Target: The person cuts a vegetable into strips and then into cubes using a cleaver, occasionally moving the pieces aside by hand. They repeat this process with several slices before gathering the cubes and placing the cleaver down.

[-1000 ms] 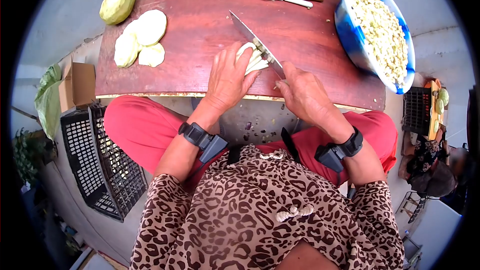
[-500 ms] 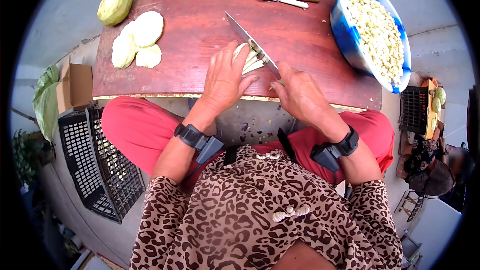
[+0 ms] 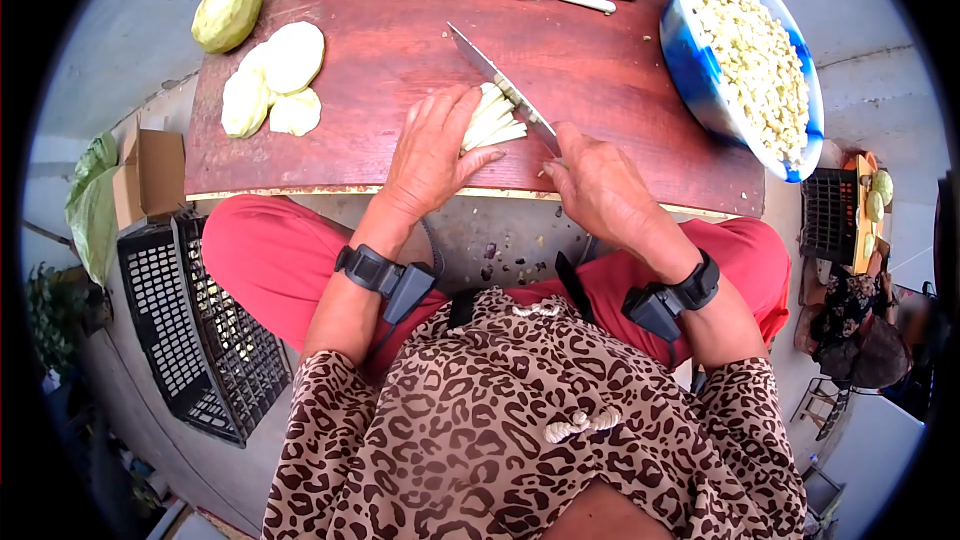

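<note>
The left hand (image 3: 430, 155) lies nearly flat, fingers loosely spread, pressing down a stack of pale strips (image 3: 492, 125) near the six o'clock edge of the red board (image 3: 380, 30). The right hand (image 3: 600, 190), at four o'clock from the strips, is closed around the handle of a knife (image 3: 490, 70), whose blade points toward eleven o'clock across the strips. A blue bowl (image 3: 690, 70) sits at two o'clock, round slices (image 3: 270, 80) at ten.
</note>
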`<control>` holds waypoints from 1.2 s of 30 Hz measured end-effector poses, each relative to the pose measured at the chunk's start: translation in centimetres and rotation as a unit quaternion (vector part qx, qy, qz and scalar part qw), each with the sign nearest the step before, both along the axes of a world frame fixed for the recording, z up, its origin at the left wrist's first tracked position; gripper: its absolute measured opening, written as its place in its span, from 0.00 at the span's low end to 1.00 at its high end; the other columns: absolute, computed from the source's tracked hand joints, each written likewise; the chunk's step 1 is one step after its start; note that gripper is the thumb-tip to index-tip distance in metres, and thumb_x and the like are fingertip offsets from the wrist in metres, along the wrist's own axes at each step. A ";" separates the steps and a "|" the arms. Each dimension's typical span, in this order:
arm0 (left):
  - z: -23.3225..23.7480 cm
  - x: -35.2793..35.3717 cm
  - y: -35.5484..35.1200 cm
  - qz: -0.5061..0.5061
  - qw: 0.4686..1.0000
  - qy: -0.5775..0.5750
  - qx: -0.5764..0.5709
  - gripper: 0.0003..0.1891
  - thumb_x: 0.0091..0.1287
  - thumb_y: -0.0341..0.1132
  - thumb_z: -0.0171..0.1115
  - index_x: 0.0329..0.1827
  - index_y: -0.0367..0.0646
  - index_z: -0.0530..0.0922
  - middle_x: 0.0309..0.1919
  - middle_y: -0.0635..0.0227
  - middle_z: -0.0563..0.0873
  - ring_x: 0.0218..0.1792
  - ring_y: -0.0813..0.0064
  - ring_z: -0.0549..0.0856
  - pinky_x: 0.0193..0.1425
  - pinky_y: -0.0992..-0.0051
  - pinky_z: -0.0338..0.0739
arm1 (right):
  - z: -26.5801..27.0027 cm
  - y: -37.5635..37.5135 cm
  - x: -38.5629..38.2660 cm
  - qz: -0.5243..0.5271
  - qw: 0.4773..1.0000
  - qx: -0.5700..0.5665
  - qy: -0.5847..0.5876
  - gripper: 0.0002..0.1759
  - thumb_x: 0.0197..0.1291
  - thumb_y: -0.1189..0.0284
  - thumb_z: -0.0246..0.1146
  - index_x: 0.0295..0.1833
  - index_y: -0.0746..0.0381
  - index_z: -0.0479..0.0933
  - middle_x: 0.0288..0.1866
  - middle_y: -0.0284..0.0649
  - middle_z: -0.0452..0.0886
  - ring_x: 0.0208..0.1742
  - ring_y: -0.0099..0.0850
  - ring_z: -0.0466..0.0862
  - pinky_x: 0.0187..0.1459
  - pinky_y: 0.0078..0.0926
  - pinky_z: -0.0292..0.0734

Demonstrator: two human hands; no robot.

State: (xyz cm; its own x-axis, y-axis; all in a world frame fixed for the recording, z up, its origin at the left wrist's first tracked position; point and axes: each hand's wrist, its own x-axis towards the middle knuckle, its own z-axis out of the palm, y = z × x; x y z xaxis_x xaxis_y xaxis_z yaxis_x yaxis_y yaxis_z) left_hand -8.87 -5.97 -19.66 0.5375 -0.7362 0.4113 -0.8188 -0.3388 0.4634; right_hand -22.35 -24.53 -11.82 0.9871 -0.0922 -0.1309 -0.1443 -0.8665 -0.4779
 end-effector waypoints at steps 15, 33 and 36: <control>-0.6 -1.2 -3.0 0.095 0.993 -0.063 0.020 0.35 0.57 0.45 0.73 0.65 0.35 0.73 0.55 0.53 0.79 0.55 0.52 0.76 0.60 0.57 0.70 | 0.0 0.2 0.1 -0.001 1.000 0.003 -0.006 0.12 0.64 0.73 0.62 0.45 0.69 0.69 0.39 0.62 0.83 0.43 0.62 0.84 0.45 0.55 0.79; -0.4 -0.7 -1.7 0.026 0.999 -0.015 0.010 0.36 0.60 0.41 0.74 0.67 0.32 0.70 0.62 0.47 0.76 0.63 0.47 0.73 0.69 0.52 0.65 | -0.3 0.1 -0.3 0.002 0.999 0.033 0.005 0.13 0.66 0.75 0.60 0.51 0.68 0.66 0.36 0.63 0.82 0.41 0.64 0.82 0.42 0.57 0.76; -0.6 -0.6 -1.8 0.029 0.999 -0.029 -0.002 0.34 0.60 0.41 0.74 0.66 0.32 0.72 0.61 0.47 0.76 0.63 0.47 0.74 0.68 0.52 0.65 | -0.6 0.0 -0.5 0.018 0.999 0.005 -0.033 0.08 0.66 0.77 0.54 0.46 0.69 0.67 0.35 0.61 0.83 0.36 0.61 0.85 0.37 0.54 0.81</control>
